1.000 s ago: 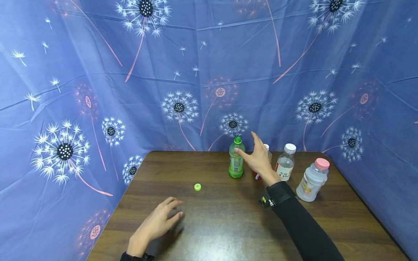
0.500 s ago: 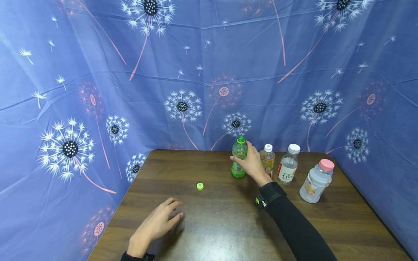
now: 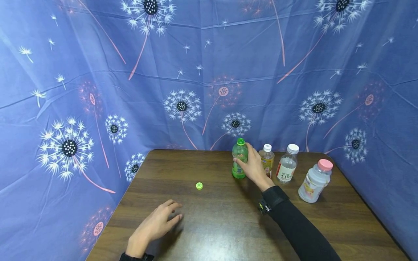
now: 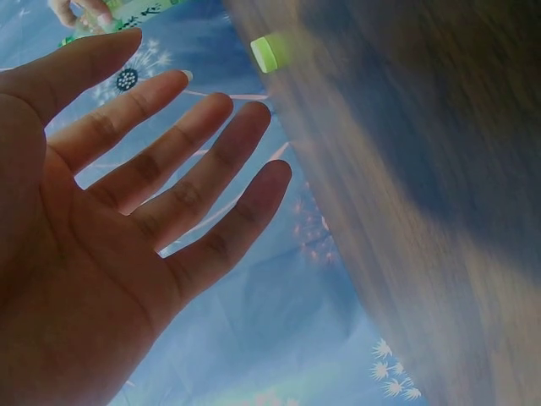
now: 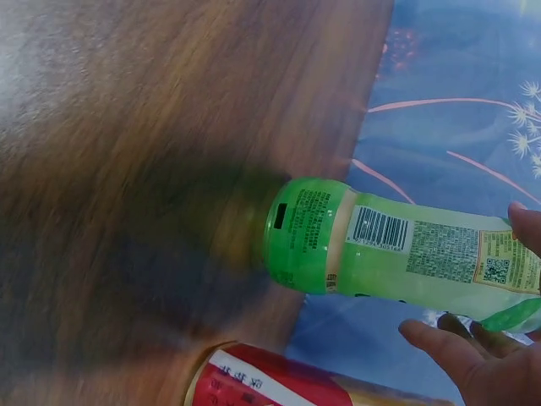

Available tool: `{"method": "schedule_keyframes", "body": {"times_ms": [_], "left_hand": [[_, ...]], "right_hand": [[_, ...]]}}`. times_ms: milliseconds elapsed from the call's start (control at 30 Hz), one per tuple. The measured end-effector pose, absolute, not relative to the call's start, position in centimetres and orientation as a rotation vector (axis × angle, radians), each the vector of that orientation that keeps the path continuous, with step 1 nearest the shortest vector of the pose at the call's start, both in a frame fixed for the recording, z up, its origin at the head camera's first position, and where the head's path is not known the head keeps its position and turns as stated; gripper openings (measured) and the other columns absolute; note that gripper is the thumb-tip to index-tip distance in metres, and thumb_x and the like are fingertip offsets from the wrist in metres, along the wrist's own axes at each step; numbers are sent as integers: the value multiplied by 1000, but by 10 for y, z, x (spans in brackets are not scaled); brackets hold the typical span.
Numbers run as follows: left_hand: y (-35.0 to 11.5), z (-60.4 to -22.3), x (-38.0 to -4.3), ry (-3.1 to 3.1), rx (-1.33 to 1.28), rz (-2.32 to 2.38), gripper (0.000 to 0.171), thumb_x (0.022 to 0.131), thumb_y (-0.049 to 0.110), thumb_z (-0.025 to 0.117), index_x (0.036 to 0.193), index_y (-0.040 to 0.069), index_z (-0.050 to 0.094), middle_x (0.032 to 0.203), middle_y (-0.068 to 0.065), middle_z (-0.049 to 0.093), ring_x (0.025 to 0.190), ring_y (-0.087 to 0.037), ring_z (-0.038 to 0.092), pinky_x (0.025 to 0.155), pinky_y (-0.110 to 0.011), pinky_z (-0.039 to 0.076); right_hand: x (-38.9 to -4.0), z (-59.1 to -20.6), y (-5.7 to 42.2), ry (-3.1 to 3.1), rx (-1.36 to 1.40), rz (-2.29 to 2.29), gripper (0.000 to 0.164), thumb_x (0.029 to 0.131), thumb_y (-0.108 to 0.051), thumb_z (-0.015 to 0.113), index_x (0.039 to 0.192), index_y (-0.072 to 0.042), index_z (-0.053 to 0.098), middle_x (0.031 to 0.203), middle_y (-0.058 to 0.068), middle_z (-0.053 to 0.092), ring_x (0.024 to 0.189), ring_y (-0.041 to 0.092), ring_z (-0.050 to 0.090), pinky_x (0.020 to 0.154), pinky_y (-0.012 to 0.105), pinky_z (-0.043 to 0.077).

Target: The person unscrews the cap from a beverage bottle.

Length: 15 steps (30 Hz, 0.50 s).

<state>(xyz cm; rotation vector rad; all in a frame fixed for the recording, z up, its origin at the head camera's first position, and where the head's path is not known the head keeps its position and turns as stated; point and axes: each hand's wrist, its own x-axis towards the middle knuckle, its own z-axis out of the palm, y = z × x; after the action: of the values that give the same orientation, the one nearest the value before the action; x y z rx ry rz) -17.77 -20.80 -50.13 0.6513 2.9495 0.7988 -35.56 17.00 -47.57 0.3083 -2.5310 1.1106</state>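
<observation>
My right hand [image 3: 253,166] is around the side of a green plastic bottle [image 3: 240,150], which stands upright and uncapped near the table's back edge. In the right wrist view the label and barcode of this bottle [image 5: 406,245] face the camera; the thumb and fingers [image 5: 456,351] lie on either side of its upper part, partly out of frame. A lime-green bottle cap [image 3: 199,186] lies on the table to the left. Nearer the front, my left hand [image 3: 156,224] holds nothing, its fingers spread and relaxed in the left wrist view, with the cap [image 4: 265,53] beyond the fingertips.
Right of the green bottle stand a white-capped bottle with a yellow and red label [image 3: 267,161], a clear white-capped bottle [image 3: 286,165] and a pink-lidded jar [image 3: 315,181]. A blue dandelion-print cloth [image 3: 202,72] hangs around the wooden table [image 3: 225,210].
My right hand has moved in from in front of the yellow-labelled bottle and closed around the green bottle. The left hand and the cap have stayed in place.
</observation>
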Motion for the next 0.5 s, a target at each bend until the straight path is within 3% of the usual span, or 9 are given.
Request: {"method": "schedule_keyframes", "body": {"times_ms": [267, 500], "left_hand": [[-211, -502, -179, 2958, 660, 815, 35, 104, 24, 66, 134, 7, 67, 131, -4, 67, 111, -29, 70, 86, -43, 61], [-211, -504, -184, 2952, 663, 830, 34, 104, 25, 66, 132, 6, 67, 128, -5, 67, 112, -29, 69, 86, -42, 61]], "right_hand": [[-339, -469, 178, -2457, 338, 1075, 85, 92, -36, 82, 159, -13, 37, 139, 24, 57, 120, 45, 64, 91, 61, 57], [-316, -459, 185, -2464, 329, 1068, 89, 90, -40, 83, 160, -11, 36, 138, 24, 60, 120, 44, 64, 93, 61, 55]]}}
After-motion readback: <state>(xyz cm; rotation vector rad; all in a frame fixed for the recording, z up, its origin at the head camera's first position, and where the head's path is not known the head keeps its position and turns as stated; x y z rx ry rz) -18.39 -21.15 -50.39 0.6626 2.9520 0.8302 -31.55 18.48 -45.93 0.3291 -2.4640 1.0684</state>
